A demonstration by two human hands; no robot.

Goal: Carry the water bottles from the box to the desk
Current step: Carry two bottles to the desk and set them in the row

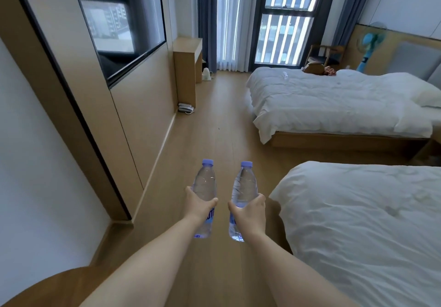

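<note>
Each hand gripped a clear water bottle round its middle, left hand point(199, 205) on the left bottle point(204, 187), right hand point(250, 211) on the right bottle point(244, 187), upright above the floor point(214, 127); probably light, thin-walled, squashable

Both arms out over wooden floor point(214, 120). Left hand point(198, 205) grips clear plastic water bottle with pale purple cap point(204, 185); right hand point(250, 210) grips a second matching clear bottle point(244, 187). Both upright, apart. Two white-duveted beds point(334, 101) at right, wooden desk point(187, 68) ahead left.
</note>
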